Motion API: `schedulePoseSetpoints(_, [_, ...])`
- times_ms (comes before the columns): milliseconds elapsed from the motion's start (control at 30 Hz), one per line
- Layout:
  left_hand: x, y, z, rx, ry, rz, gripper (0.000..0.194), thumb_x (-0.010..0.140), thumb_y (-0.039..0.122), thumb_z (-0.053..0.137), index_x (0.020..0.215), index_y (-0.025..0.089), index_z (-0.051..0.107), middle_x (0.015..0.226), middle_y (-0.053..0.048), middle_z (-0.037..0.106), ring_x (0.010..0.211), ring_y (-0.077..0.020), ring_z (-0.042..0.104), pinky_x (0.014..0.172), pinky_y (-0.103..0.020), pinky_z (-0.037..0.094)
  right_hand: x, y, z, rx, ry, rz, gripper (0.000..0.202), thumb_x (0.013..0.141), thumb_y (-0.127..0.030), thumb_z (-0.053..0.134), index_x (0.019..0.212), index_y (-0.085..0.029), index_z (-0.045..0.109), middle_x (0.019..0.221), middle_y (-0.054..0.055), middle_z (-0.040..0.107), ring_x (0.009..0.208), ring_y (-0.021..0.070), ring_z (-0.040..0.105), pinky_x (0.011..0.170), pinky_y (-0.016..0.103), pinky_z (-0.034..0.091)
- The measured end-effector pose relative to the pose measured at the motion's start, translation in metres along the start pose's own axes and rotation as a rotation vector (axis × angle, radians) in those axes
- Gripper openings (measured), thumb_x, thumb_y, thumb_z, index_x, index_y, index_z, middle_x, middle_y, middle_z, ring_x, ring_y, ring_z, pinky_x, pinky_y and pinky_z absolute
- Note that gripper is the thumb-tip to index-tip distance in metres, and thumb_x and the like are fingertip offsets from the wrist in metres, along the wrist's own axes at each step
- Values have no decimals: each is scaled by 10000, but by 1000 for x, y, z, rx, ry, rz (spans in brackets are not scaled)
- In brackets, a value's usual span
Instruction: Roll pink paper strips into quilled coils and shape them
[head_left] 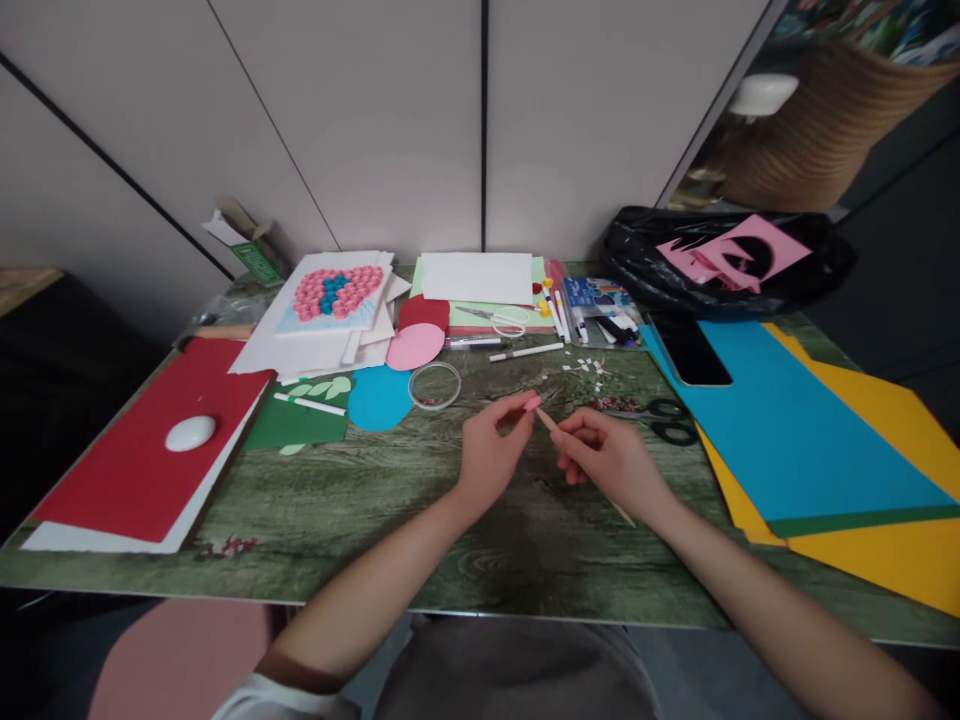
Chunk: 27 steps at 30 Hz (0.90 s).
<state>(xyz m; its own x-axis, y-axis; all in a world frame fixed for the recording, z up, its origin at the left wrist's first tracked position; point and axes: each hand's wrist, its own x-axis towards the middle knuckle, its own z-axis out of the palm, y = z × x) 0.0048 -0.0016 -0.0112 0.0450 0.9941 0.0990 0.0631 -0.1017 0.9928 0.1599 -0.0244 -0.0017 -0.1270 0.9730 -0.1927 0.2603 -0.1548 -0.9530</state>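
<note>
My left hand (491,450) pinches a small pink paper piece (532,403) between thumb and fingers over the middle of the green wood-grain table (337,500). My right hand (611,458) grips a thin wooden stick (547,421) whose tip meets the pink piece; its other end pokes out below the hand. Black-handled scissors (664,420) lie just right of my right hand. Tiny paper scraps (589,368) are scattered beyond the hands.
Blue, yellow and green sheets (795,430) and a phone (694,350) lie right. A black bag (720,265) holds pink paper. Left: a red sheet (150,450) with a white oval object (190,433). Farther back: a heart artwork (337,292), paper circles, a clear ring (434,385), pens.
</note>
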Motion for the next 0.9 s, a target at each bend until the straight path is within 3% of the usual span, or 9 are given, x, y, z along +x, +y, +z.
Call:
schedulePoseSetpoints(233, [-1, 0, 0, -34, 12, -19, 223, 778, 240, 599, 969, 186, 700, 1030, -65, 700, 934, -175, 644, 873, -307, 483, 2, -9, -1, 158, -126, 81, 270, 798, -441, 553, 765, -176, 510, 539, -38, 591, 396, 84, 535, 400, 200, 426])
schedulePoseSetpoints(567, [1, -3, 0, -13, 11, 0, 232, 788, 252, 594, 986, 184, 694, 1036, -65, 698, 937, -167, 642, 873, -294, 480, 4, -5, -2, 349, -243, 145, 297, 834, -435, 525, 899, -148, 561, 583, -10, 627, 453, 94, 589, 435, 190, 447])
schedulePoseSetpoints(900, [3, -7, 0, -79, 17, -4, 238, 791, 267, 592, 993, 184, 687, 1010, -68, 700, 913, -167, 640, 851, -291, 479, 10, 4, -8, 763, -301, 447, 195, 827, -308, 560, 881, -136, 635, 552, -18, 587, 381, 36, 491, 374, 130, 393])
